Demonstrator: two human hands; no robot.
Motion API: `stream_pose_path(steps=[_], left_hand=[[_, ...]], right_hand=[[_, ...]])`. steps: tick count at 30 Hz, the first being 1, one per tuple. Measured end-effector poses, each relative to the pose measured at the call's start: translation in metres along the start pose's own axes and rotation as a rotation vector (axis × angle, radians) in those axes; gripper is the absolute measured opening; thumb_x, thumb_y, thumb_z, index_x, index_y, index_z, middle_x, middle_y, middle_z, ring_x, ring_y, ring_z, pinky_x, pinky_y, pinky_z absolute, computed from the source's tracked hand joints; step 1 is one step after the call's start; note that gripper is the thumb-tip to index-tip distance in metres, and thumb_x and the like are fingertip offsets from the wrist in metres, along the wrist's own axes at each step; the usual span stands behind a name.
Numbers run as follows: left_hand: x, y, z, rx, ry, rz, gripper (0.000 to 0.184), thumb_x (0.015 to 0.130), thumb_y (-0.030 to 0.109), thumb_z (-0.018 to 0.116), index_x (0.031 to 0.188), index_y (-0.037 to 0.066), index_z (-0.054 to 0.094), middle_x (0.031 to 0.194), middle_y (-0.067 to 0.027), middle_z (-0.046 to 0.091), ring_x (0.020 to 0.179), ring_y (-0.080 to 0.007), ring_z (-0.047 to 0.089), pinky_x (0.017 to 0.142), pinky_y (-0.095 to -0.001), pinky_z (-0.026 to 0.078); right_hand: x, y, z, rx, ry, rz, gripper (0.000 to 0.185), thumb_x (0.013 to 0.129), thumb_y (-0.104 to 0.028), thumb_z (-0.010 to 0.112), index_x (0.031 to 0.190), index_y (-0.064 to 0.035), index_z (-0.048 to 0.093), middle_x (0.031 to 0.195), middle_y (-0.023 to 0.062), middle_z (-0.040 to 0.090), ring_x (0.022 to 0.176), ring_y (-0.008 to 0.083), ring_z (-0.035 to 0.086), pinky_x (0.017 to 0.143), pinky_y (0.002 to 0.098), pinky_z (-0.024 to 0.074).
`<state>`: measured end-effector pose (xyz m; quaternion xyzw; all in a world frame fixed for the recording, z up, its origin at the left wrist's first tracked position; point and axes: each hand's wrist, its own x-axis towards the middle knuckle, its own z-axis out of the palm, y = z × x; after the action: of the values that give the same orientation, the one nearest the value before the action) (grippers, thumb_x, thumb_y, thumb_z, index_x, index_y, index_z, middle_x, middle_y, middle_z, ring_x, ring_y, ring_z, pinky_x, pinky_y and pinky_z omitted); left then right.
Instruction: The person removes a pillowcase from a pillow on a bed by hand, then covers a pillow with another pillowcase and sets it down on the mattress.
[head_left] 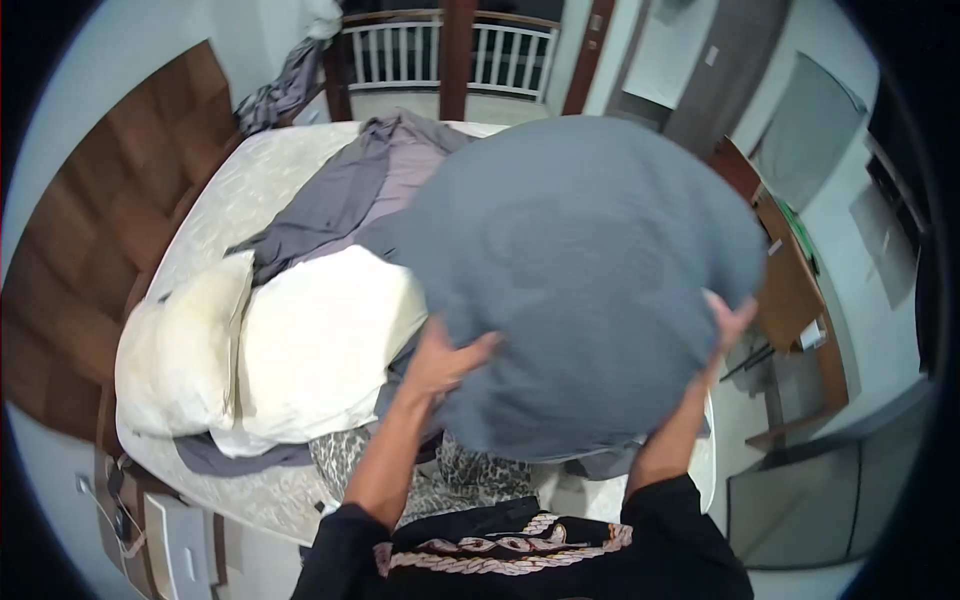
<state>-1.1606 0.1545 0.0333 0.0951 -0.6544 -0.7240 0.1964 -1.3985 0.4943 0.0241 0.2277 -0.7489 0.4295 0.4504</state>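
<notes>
A large, rounded grey cushion or pillow (590, 270) is held up in front of me, over the bed. My left hand (445, 360) grips its left side, with the thumb pressed on the cloth. On its right side my right hand (728, 325) holds the edge, slightly blurred, some fingers hidden. Beneath and behind it lies crumpled grey and mauve bedding (350, 195). Two cream pillows, one in front (320, 345) and one farther left (190, 350), rest on the mattress.
The pale mattress (270, 160) has a brown wooden headboard (110, 240) on its left. A white drawer unit (180, 545) stands at lower left, a wooden desk (800, 300) at right. Behind are glass doors and a white railing (400, 55). Leopard-print cloth (480, 475) shows below me.
</notes>
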Motion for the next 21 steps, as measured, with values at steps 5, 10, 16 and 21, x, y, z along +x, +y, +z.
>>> stream_pose_path(steps=[5,10,16,21], left_hand=[[0.039,-0.010,0.081,0.021,-0.363,0.112,0.080,0.077,0.036,0.077,0.134,-0.006,0.039,0.129,-0.0198,0.054,0.119,-0.0290,0.052,0.104,-0.0364,0.039],[0.024,-0.113,0.162,0.034,-0.321,0.110,0.096,0.081,0.046,0.069,0.145,-0.005,0.020,0.139,-0.0288,0.043,0.131,-0.0390,0.042,0.109,-0.0382,0.034],[-0.034,-0.201,0.130,0.222,-0.393,-0.246,0.098,0.086,0.049,0.064,0.148,-0.005,0.009,0.142,-0.0304,0.038,0.130,-0.0393,0.043,0.106,-0.0449,0.038],[-0.050,-0.192,0.048,0.090,-0.066,-0.028,0.045,0.091,0.025,0.066,0.127,0.003,0.051,0.119,-0.0141,0.058,0.110,-0.0225,0.057,0.093,-0.0341,0.045]], right_hand=[[0.012,0.068,-0.099,-0.098,0.066,-0.056,0.051,0.088,-0.020,0.062,0.128,0.0092,0.048,0.126,0.0244,0.051,0.109,0.0294,0.056,0.096,0.0385,0.0451],[-0.058,0.148,-0.152,-0.343,-0.200,0.495,0.061,0.095,-0.026,0.056,0.143,0.0051,0.034,0.140,0.0247,0.045,0.127,0.0334,0.046,0.105,0.0371,0.0353],[-0.168,0.064,-0.085,-0.650,-0.399,0.552,0.076,0.094,-0.053,0.048,0.148,-0.0022,0.029,0.151,0.0251,0.027,0.139,0.0401,0.027,0.113,0.0463,0.0232],[-0.142,0.065,-0.038,-0.985,-0.394,0.482,0.073,0.093,-0.051,0.051,0.148,-0.0070,0.032,0.151,0.0270,0.025,0.139,0.0425,0.027,0.111,0.0526,0.0247]])
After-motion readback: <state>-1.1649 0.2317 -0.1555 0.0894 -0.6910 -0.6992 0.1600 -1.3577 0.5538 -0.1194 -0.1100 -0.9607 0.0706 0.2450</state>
